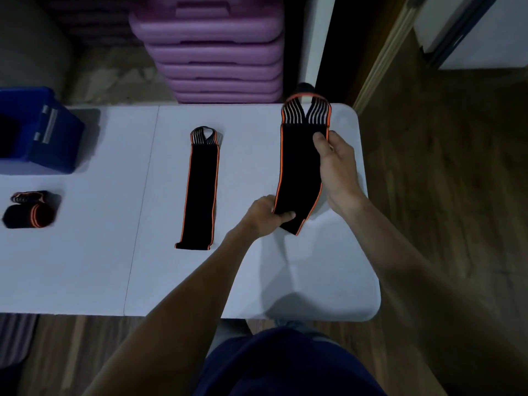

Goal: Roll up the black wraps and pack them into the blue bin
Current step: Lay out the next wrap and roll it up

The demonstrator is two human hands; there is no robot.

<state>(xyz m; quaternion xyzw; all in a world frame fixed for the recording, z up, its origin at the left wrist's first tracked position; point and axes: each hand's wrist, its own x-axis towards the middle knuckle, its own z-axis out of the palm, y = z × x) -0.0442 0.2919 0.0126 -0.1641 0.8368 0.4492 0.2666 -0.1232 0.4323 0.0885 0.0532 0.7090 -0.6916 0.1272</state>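
I hold one black wrap stretched above the white table at the right of the frame: my left hand pinches its lower end and my right hand grips its upper edge near the looped end. A second wrap lies flat at centre, a rolled wrap sits at the left edge, and the blue bin stands at upper left.

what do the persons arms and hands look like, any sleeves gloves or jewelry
Both arms are bare to as far up as the view shows: no sleeves in sight. The left hand and right hand wear no gloves, and no rings, watch or bands show on the fingers or wrists. The only clothing in view is dark navy fabric at the bottom edge.
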